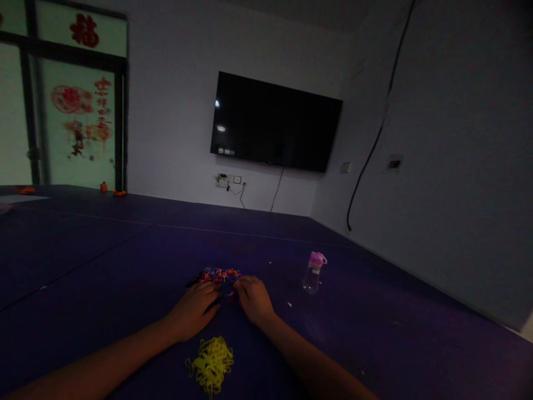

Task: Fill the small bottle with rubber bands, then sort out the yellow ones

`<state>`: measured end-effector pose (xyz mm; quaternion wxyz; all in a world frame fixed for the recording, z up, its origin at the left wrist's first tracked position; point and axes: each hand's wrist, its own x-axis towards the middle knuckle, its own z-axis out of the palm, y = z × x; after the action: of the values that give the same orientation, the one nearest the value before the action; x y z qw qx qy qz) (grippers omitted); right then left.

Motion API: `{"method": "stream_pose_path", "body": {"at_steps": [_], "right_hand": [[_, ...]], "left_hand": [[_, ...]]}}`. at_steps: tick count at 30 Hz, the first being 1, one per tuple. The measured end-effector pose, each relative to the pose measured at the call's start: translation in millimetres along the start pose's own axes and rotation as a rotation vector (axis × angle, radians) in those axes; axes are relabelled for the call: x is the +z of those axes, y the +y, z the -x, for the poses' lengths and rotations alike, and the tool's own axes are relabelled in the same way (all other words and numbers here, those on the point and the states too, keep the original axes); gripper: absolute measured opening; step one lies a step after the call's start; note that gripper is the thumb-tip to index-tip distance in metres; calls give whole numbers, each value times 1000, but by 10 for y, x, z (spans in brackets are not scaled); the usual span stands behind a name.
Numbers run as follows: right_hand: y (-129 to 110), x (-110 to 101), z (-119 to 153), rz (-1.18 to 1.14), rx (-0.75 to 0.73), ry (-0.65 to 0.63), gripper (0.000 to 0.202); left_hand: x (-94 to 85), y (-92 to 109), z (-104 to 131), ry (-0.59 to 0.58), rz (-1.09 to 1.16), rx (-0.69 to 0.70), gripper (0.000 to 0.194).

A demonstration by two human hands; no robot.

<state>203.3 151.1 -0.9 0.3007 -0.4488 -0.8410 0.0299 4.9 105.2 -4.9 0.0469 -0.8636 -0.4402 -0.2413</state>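
Mixed-colour rubber bands point(216, 275), heap under both fingertips: left hand point(195, 308) flat, right hand point(254, 300) curled, grip unclear; risk—tangled bands drag out, scattering toward yellow pile point(211, 364) nearer wrists.

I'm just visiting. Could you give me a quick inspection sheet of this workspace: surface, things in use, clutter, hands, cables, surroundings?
Surface: dark blue table, dimly lit, a few pale specks.
Things in use: mixed-colour band pile at the fingertips; yellow band pile nearer the person, between the forearms.
Clutter: clear bottle with pink cap, upright, right of the hands; small orange items at the far edge.
Hands: left hand and right hand rest at the mixed pile; grip unclear.
Cables: black cable down the right wall; cords below the TV.
Surroundings: wall TV, off; window with red decorations.
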Motion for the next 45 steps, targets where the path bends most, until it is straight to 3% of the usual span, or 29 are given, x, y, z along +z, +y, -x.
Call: {"method": "stream_pose_path", "body": {"at_steps": [10,18,25,45], "right_hand": [[-32,-17,5,34,36,-48,34],[-108,-43,30,126,9,-58,40],[-129,-20,44,153,-64,-116,35],[-226,-90,78,64,-265,-74,26]], "left_hand": [[46,-39,17,27,-26,16,28],[-16,10,3,6,1,22,26],[-6,0,6,7,-14,22,26],[36,-30,32,67,28,40,42]]}}
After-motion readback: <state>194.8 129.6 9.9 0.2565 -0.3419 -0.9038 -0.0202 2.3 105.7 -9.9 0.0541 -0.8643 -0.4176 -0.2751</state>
